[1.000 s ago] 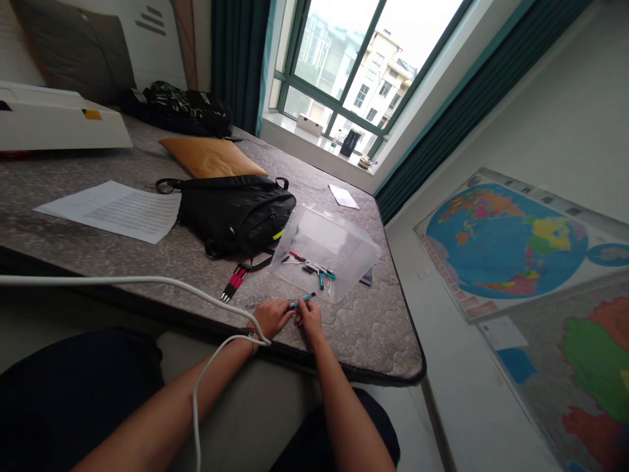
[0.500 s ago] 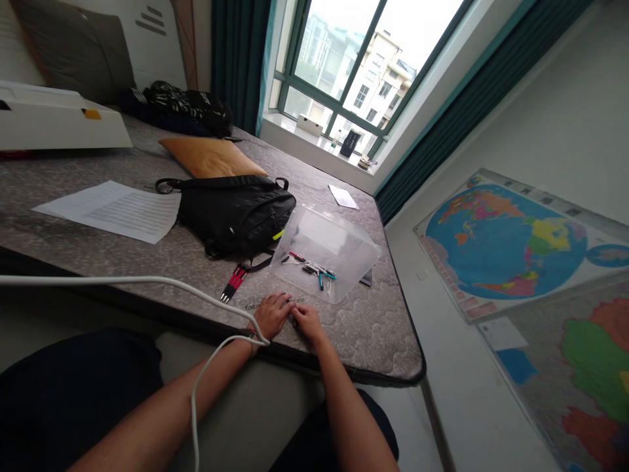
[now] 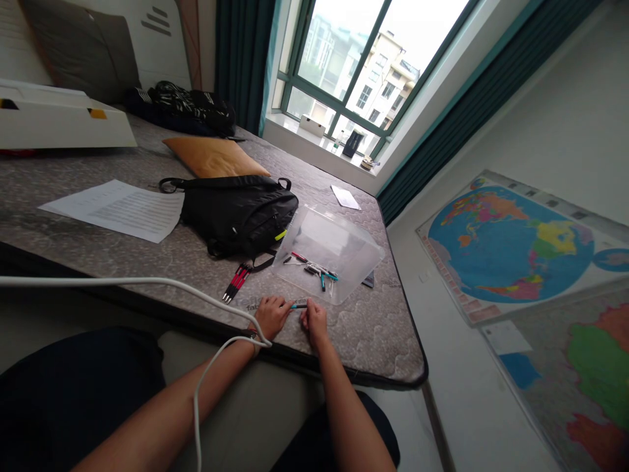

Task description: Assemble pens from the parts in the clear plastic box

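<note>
A slim pen (image 3: 299,305) with a teal section and a dark section lies level between my hands, just above the mattress (image 3: 363,328). My left hand (image 3: 272,316) pinches one end of it, and my right hand (image 3: 314,322) has its fingertips on the other end. Both hands sit near the mattress's front edge. A clear plastic box (image 3: 329,252) stands just beyond them, holding several loose pen parts in red, teal and black. Left of it lie several red-and-black pens (image 3: 236,283). A white cable (image 3: 122,280) loops around my left wrist.
A black bag (image 3: 236,219) lies beside the box, with printed sheets (image 3: 122,210) to its left and an orange cushion (image 3: 216,157) behind. A dark flat object (image 3: 368,280) peeks from behind the box. The mattress edge drops to the floor, where wall maps (image 3: 506,242) lie.
The pen has gone from tilted upward in my fingers to lying level between my hands. My right hand has moved slightly to the right, away from my left.
</note>
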The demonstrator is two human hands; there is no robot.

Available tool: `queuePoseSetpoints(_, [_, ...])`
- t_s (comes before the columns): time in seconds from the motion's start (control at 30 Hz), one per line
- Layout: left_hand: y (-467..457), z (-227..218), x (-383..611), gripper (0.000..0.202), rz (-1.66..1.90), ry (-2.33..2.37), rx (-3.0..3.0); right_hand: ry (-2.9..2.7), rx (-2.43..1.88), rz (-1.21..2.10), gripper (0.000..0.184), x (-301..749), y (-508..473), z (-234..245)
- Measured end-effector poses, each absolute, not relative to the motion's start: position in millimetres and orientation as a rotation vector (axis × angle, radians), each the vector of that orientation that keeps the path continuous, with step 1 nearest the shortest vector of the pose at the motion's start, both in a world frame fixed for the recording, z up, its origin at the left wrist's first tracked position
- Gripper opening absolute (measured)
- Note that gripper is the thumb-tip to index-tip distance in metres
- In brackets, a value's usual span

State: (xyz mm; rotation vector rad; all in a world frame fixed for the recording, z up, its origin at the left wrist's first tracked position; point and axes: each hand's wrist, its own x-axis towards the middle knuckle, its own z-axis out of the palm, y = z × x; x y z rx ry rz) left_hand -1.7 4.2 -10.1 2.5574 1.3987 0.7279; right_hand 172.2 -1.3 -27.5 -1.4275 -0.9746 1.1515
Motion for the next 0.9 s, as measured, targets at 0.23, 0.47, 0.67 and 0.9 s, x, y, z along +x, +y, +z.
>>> queuePoseSetpoints(0.23, [4, -11, -1, 0.028, 0.671, 1.373, 2.600, -1.269, -1.487, 1.136, 0.058, 166, -1, -26])
queuePoseSetpoints(0.47, [4, -8, 0, 0.030, 0.645, 1.382, 2.594, -1.276, -1.481, 1.187, 0.054, 164, -2, -17])
queuePoseSetpoints(0.67, [4, -8, 0, 0.032, 0.628, 1.397, 2.541, -1.206, -1.438, 1.267, 0.043, 166, -2, -19])
queuePoseSetpoints(0.9, [2, -8, 0, 0.025, 0.605, 1.385, 2.507, -1.163, -1.415, 1.256, 0.037, 165, -3, -22])
